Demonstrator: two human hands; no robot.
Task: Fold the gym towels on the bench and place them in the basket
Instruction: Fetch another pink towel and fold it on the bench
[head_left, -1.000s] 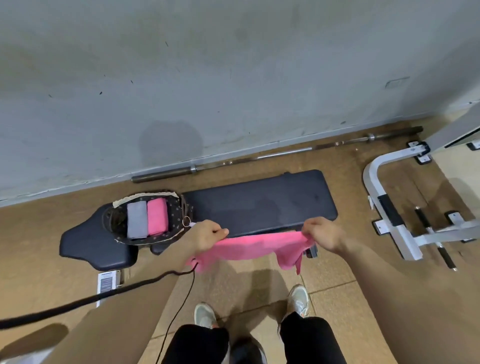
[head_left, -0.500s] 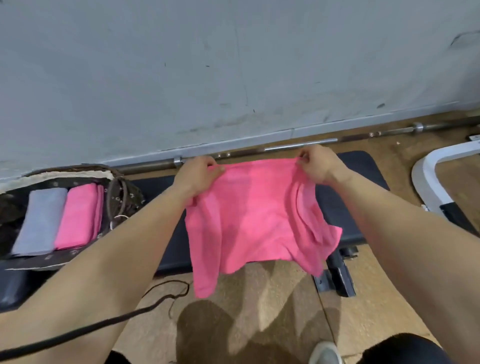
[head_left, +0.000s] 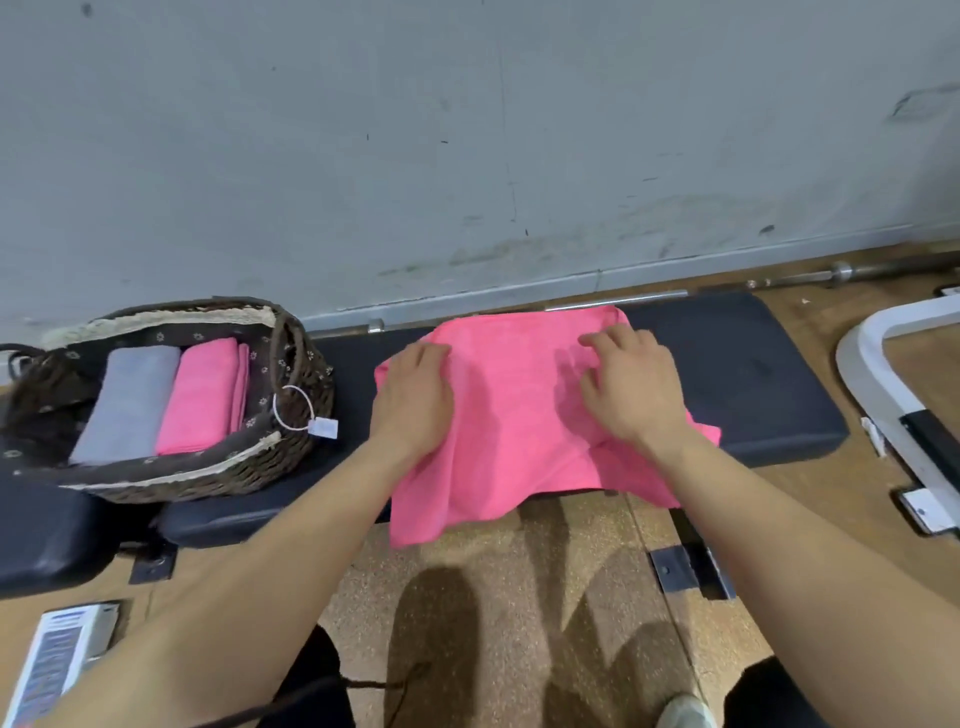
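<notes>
Left hand (head_left: 415, 397), right hand (head_left: 631, 397) on pink towel (head_left: 511, 452) atop bench (head_left: 753, 374)

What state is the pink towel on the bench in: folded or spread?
Spread, not folded. The pink towel lies open across the bench, near edge hanging over, left hand and right hand resting on it.

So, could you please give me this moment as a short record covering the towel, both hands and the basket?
towel: pink towel spread on the bench, front edge hanging over
left hand: rests on the towel's left part
right hand: rests on its right part
basket: on the bench's left end, holds folded grey towel and folded pink towel
stage: not yet folded
</notes>
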